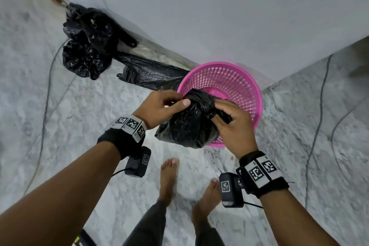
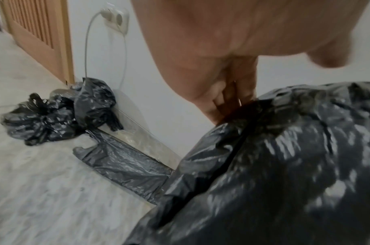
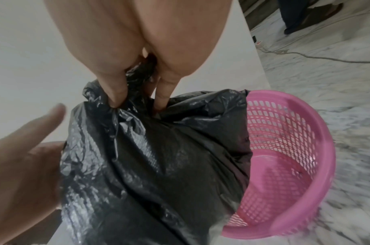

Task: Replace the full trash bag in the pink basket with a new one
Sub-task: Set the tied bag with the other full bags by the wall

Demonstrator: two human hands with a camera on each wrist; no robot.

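The full black trash bag [image 1: 185,128] hangs in front of the pink basket [image 1: 229,78], its top twisted into a knot. My left hand [image 1: 165,104] pinches the knot's left side, thumb on top. My right hand [image 1: 229,118] grips the tail of the knot on the right. In the right wrist view, my right hand [image 3: 137,92] digs two fingertips into the bag [image 3: 158,165], and the basket [image 3: 295,132] shows its bare pink bottom. In the left wrist view, the fingers [image 2: 232,99] meet the bag [image 2: 284,165] at its gathered top.
A flat black bag [image 1: 151,74] lies on the marble floor along the wall, left of the basket. Two tied black bags [image 1: 87,46] sit further left by a wooden door frame [image 2: 39,33]. Cables run over the floor. My bare feet [image 1: 169,177] stand just behind the basket.
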